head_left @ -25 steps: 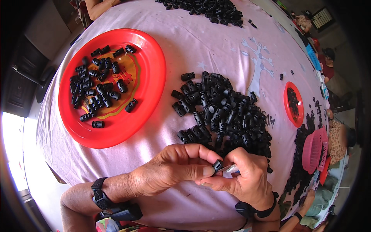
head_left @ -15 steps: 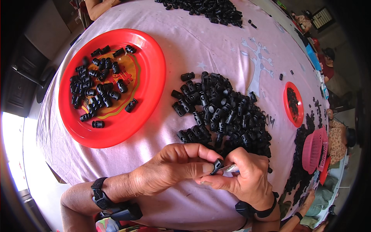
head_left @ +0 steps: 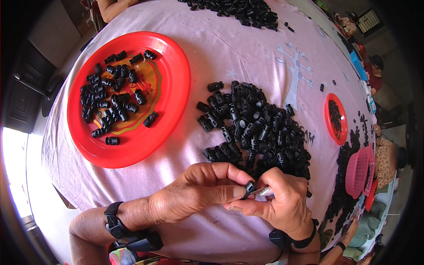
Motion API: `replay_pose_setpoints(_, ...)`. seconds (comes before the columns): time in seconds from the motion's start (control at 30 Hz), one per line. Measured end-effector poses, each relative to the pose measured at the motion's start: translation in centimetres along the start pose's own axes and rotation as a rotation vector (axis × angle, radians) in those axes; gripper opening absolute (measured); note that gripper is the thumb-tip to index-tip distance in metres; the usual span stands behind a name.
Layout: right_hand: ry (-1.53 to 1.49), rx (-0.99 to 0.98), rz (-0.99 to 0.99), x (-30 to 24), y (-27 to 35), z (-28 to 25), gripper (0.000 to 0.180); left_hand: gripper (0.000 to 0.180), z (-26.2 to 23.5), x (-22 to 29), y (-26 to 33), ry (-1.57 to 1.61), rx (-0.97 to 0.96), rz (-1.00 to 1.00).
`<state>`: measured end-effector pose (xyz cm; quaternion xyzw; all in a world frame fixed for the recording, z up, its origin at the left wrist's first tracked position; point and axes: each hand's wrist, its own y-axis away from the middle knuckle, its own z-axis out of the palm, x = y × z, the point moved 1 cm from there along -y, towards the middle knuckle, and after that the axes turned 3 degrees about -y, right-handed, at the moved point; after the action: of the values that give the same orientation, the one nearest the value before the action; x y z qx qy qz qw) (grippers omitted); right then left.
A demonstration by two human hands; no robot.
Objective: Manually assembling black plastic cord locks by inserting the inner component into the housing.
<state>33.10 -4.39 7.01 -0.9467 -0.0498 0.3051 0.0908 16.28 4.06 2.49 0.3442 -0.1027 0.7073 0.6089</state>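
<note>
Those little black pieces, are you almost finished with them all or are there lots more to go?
Some look done: a batch of black pieces sits in the big red plate. Right now the left hand pinches one piece while the right hand works on it with a small metal tool. Lots seem left: a big loose pile lies on the pink cloth, with another heap at the far edge.

Left hand (head_left: 194,196) and right hand (head_left: 278,203) meet, fingers pinched together.
</note>
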Motion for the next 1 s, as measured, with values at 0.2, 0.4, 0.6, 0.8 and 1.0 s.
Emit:
replay_pose_setpoints(0.2,-0.004,0.002,0.001,0.18,0.17,0.07,0.049,0.022,0.07,-0.02,-0.09,0.007,-0.005,-0.008)
replay_pose_setpoints(0.4,0.013,0.005,-0.019,0.18,0.11,0.06,0.051,0.022,0.02,-0.19,-0.07,0.002,0.009,-0.002)
replay_pose_setpoints(0.6,0.014,0.004,-0.022,0.2,0.08,0.04,0.051,0.021,0.07,-0.09,-0.1,0.002,0.006,-0.015)
replay_pose_setpoints(0.8,0.001,-0.018,0.015,0.05,0.1,0.03,0.055,0.021,0.04,-0.24,-0.11,-0.005,0.012,-0.003)
replay_pose_setpoints(1.0,0.039,-0.013,-0.004,0.06,0.17,0.09,0.057,0.022,-0.04,-0.33,-0.19,-0.018,0.001,-0.007)
